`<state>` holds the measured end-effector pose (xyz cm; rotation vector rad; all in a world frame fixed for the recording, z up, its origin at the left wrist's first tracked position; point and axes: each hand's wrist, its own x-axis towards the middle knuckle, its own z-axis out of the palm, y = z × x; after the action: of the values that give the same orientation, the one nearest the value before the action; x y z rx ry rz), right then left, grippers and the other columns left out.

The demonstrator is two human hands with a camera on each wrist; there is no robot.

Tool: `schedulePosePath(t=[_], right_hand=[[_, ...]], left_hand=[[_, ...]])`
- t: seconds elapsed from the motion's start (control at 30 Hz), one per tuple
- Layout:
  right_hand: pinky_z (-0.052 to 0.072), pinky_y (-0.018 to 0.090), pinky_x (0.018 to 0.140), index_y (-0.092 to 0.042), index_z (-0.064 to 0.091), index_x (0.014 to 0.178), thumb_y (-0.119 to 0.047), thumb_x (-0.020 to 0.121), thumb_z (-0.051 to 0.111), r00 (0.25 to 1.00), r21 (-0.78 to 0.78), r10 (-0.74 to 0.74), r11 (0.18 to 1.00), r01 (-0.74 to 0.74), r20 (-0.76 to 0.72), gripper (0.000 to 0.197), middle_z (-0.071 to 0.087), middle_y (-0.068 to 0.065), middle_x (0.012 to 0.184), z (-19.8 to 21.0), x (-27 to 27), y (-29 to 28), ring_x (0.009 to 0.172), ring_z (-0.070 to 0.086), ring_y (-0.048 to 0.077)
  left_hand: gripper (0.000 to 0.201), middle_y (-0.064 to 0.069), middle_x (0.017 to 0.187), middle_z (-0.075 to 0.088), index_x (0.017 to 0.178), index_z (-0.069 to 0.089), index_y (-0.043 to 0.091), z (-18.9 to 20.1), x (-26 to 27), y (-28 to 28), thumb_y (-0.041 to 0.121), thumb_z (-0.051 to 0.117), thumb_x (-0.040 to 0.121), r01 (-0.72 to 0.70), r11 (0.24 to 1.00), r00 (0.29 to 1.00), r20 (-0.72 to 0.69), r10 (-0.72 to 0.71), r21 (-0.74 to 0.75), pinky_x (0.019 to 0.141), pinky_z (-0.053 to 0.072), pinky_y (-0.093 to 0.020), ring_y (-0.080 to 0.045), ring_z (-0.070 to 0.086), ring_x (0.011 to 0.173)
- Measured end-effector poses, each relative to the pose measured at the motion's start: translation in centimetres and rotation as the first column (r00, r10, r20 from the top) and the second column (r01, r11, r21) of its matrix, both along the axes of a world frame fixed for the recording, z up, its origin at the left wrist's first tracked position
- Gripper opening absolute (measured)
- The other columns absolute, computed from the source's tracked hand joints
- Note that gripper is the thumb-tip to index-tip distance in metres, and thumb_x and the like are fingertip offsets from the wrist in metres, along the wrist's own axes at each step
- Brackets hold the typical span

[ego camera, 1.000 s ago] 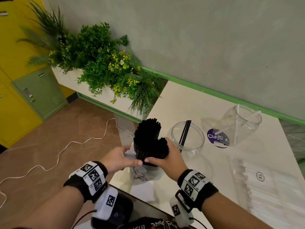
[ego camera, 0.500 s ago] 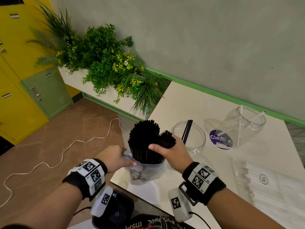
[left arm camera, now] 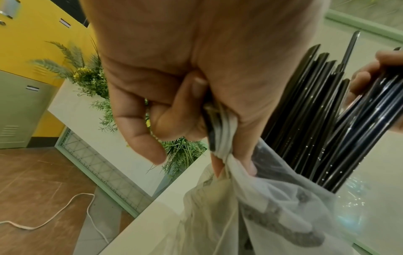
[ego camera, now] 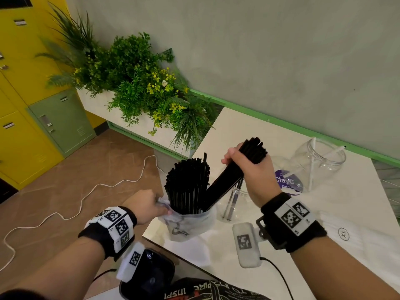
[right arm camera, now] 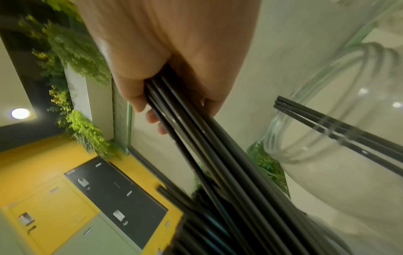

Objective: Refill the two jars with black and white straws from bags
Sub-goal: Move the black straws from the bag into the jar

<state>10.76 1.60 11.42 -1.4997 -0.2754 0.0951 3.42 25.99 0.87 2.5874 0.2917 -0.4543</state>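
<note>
White glossy worktop point(ego camera: 346, 213) against a grey-green wall, and it looks pretty slick, so anything light will skate on it.

Nearest, at the lower middle of the head view, the left hand point(ego camera: 147, 205) has its fingers curled tight round a bunched-up bit of the thin plastic bag point(ego camera: 186, 224), pinching it at the rim. That film is floppy and won't stand by itself, so I'd say the pinch is all that keeps it upright. The black straws point(ego camera: 187, 187) stand in it, one poking up above the rest.

Just right of that, the right hand point(ego camera: 252, 169) is wrapped round a handful of black straws point(ego camera: 227, 182), gripping near the top end. The bundle slants down to the left with its lower ends at the bag mouth, touching the others. Straws like these weigh next to nothing and are stiff lengthwise, but smooth and shiny, so a loose grip lets them slide and fan out. I'd grab around the middle, firm enough to keep them together but not crush them.

Behind the right hand sits the near clear jar point(ego camera: 232, 204) with a few black straws leaning in it. Looks like light plastic that could tip if the bundle knocks the rim.

Farther back at right is the second jar point(ego camera: 320, 163) with a few white straws point(ego camera: 312, 163), and at the right edge a flat bag marked XL point(ego camera: 344, 233), apparently with the white ones inside.
</note>
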Motion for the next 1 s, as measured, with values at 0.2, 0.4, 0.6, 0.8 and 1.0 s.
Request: schedulePosePath(t=[0.2,0.4,0.6,0.8,1.0], right_hand=[[0.053,0.043,0.091,-0.012,0.062,0.08,-0.004,0.091,0.061,0.999,-0.022,0.039,0.999,-0.039,-0.03,0.013,0.07,0.001,0.077,0.6,0.6,0.1,0.082,0.069,0.025],[0.054,0.042,0.087,-0.014,0.06,0.079,-0.002,0.092,0.057,1.0,0.088,-0.008,0.996,0.009,-0.015,0.017,0.067,0.002,0.074,3.0,1.3,-0.9,0.078,0.066,0.024],[0.051,0.036,0.081,-0.016,0.058,0.078,-0.002,0.092,0.057,0.98,0.263,-0.195,0.948,0.177,0.046,0.019,0.064,0.001,0.071,5.9,3.8,-3.5,0.071,0.063,0.018],[0.05,0.025,0.08,0.006,0.06,0.097,-0.015,0.088,0.066,0.943,-0.081,-0.28,0.951,0.298,0.178,0.023,0.068,0.004,0.084,1.5,5.3,-4.2,0.081,0.064,0.011],[0.048,0.03,0.084,-0.011,0.057,0.102,-0.014,0.082,0.074,0.945,-0.187,-0.327,0.928,0.321,0.001,0.026,0.063,-0.003,0.09,-6.1,5.6,-4.4,0.079,0.061,0.001]], left_hand=[[0.044,0.0,0.055,0.043,0.065,0.055,0.008,-0.4,0.0,-0.1,0.049,0.065,0.078,0.004,1.0,1.0,0.001,-0.004,0.019,0.049,0.029,-0.028,-0.015,0.041,0.052],[0.045,-0.002,0.057,0.045,0.072,0.06,0.002,-0.8,0.3,0.4,0.047,0.063,0.08,0.02,0.999,1.0,0.004,-0.02,0.03,0.05,0.031,-0.028,-0.015,0.042,0.052],[0.038,-0.011,0.069,0.063,0.081,0.068,0.01,-1.3,0.7,0.9,0.047,0.06,0.08,0.065,0.997,0.998,-0.013,-0.065,0.028,0.054,0.037,-0.028,-0.016,0.051,0.057],[0.032,-0.003,0.061,0.053,0.07,0.062,0.01,-0.8,0.9,0.1,0.04,0.063,0.083,0.068,0.997,0.998,-0.001,-0.068,0.024,0.048,0.031,-0.024,-0.013,0.046,0.054],[0.037,-0.003,0.063,0.055,0.073,0.063,0.007,-1.1,0.9,0.2,0.043,0.066,0.08,0.037,0.999,0.999,-0.006,-0.037,0.012,0.049,0.032,-0.026,-0.015,0.048,0.055]])
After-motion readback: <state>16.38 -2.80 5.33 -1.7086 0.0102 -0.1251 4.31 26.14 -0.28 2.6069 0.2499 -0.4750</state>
